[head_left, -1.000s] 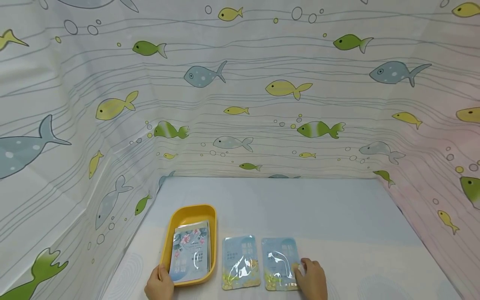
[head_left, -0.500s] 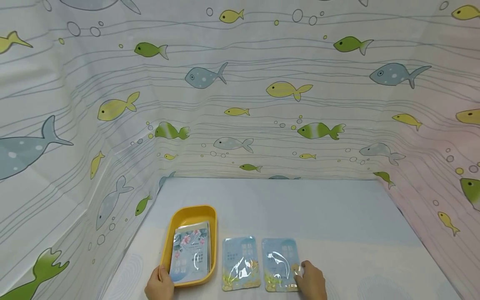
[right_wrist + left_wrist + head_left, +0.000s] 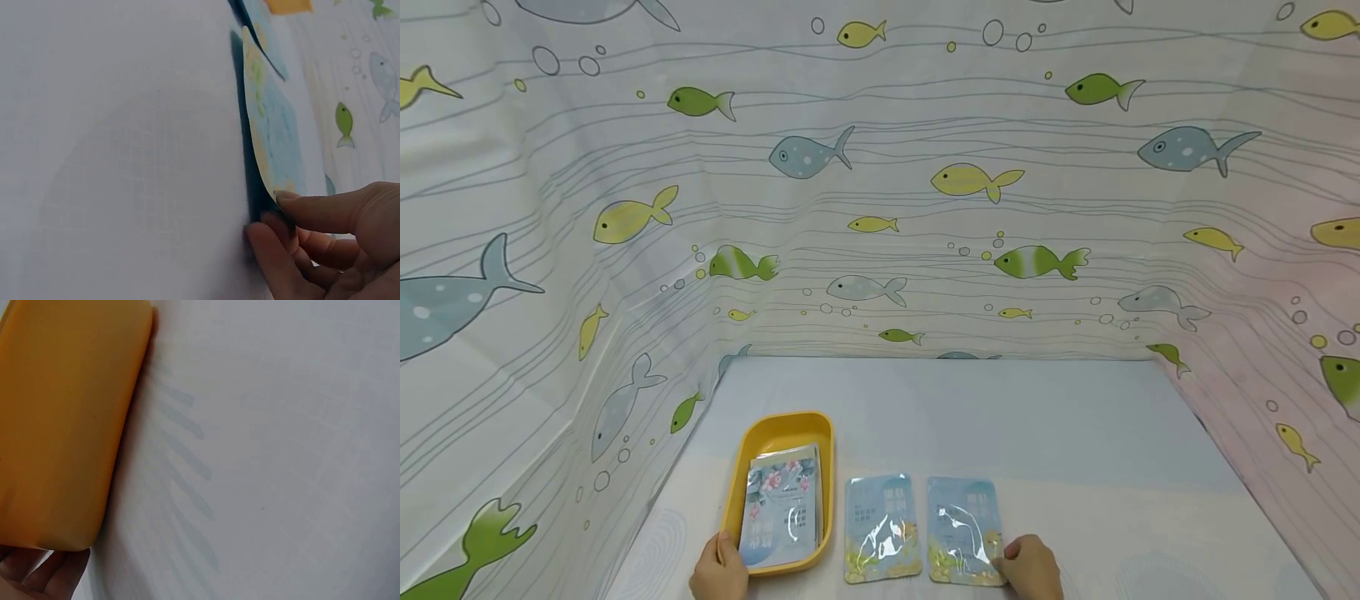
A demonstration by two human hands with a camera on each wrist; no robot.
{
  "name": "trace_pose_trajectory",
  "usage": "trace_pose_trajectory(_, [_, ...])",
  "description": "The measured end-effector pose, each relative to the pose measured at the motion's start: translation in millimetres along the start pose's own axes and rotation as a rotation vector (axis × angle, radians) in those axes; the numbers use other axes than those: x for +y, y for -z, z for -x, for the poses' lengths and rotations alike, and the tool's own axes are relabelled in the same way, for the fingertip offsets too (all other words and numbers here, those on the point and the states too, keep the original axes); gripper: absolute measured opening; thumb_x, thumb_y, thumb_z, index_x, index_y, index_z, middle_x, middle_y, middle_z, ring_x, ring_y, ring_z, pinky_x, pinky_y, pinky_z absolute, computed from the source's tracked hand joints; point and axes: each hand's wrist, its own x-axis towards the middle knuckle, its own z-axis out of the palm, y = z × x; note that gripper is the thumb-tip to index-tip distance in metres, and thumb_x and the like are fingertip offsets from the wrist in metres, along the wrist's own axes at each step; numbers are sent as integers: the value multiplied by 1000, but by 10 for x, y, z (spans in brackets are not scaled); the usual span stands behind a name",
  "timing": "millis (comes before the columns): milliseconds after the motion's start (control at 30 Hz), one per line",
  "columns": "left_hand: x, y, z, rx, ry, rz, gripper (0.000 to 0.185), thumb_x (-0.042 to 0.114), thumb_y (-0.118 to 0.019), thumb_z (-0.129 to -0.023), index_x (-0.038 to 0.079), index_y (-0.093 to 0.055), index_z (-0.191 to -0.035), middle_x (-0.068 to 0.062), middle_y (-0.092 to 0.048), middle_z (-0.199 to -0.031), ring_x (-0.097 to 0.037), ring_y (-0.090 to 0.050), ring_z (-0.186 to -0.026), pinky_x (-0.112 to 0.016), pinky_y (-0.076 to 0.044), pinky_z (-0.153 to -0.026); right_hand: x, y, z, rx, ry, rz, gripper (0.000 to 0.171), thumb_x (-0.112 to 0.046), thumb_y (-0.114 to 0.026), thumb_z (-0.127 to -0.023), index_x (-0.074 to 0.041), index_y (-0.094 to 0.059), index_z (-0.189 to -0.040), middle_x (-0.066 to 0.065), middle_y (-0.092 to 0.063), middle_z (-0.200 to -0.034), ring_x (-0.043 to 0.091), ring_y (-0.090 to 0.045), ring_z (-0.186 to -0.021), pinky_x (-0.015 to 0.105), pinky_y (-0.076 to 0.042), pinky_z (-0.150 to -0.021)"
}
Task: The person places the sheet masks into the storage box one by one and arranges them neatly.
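In the head view, my left hand [image 3: 719, 568] grips the near left corner of a yellow plastic tray [image 3: 829, 467], thumb over its rim and fingers beneath. A flower-printed sheet mask packet [image 3: 780, 508] lies on top of others inside it. To the right of the tray, two blue glossy sheet mask packets lie side by side: a left one [image 3: 882, 527] and a right one [image 3: 966, 530]. My right hand [image 3: 1032, 568] pinches the right packet's lower right corner between thumb and fingers. In the right wrist view, that packet [image 3: 278, 137] shows its near edge raised above its shadow.
The light-coloured tabletop [image 3: 1075, 433] stretches behind and to the right of the packets. A fish-patterned sheet [image 3: 910, 250] walls in the table at the back and on both sides.
My right hand has shifted slightly right and down and now pinches the packet's corner. The right packet has slid a little to the right. Left hand and tray stay put.
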Motion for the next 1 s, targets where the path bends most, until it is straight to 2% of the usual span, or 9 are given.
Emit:
trace_pose_trajectory(67, [-2,-4,-1,0,4,-2,35,15,-43,-96,-14,-61,-104,-36,-60,-99,-56,-56,-89,-60,-44,-77,46,17,-3,-56,-3,-94,18,-7,-71,-78,4,-57,-75,5,-57,-65,14,-56,-53,29,-49,-50])
trace_pose_trajectory(167, [-4,-9,-3,3,0,1,35,15,-43,-96,-14,-61,-104,-36,-61,-99,-56,-55,-89,-60,-44,-77,125,52,-24,-179,-25,-296,16,-2,-64,-83,11,-55,-84,9,-58,-67,14,-62,-50,28,-53,-50])
trace_pose_trajectory(300, [2,-10,-3,3,0,1,35,16,-42,-96,-13,-61,-104,-36,-60,-100,-56,-55,-89,-60,-43,-78,202,114,-37,-307,-53,-508,21,3,-59,-85,18,-50,-95,11,-62,-70,18,-67,-55,30,-56,-55])
trace_pose_trajectory(433, [18,4,3,-9,16,0,36,16,-42,-97,-13,-60,-105,-36,-60,-101,-56,-55,-91,-59,-43,-79,278,176,-40,-358,-26,-597,35,3,-61,-83,25,-46,-105,9,-65,-72,18,-68,-60,31,-56,-59])
trace_pose_trajectory(567, [17,-1,0,-4,3,10,35,15,-43,-96,-13,-61,-104,-36,-60,-100,-56,-55,-91,-59,-43,-79,341,217,-50,-358,-9,-687,46,4,-61,-83,28,-40,-116,10,-68,-76,19,-69,-65,31,-56,-63])
trace_pose_trajectory(700, [14,-3,-2,-6,2,10,35,15,-42,-97,-13,-60,-105,-36,-60,-101,-56,-55,-91,-59,-43,-79,344,252,-43,-332,1,-724,47,4,-59,-84,27,-39,-120,14,-69,-76,19,-69,-66,29,-56,-63])
trace_pose_trajectory(1000, [23,12,3,-13,20,0,35,15,-42,-97,-14,-60,-105,-37,-60,-101,-56,-55,-91,-59,-44,-78,321,290,-62,-252,39,-648,44,2,-59,-84,26,-44,-117,14,-70,-75,16,-69,-64,25,-55,-61])
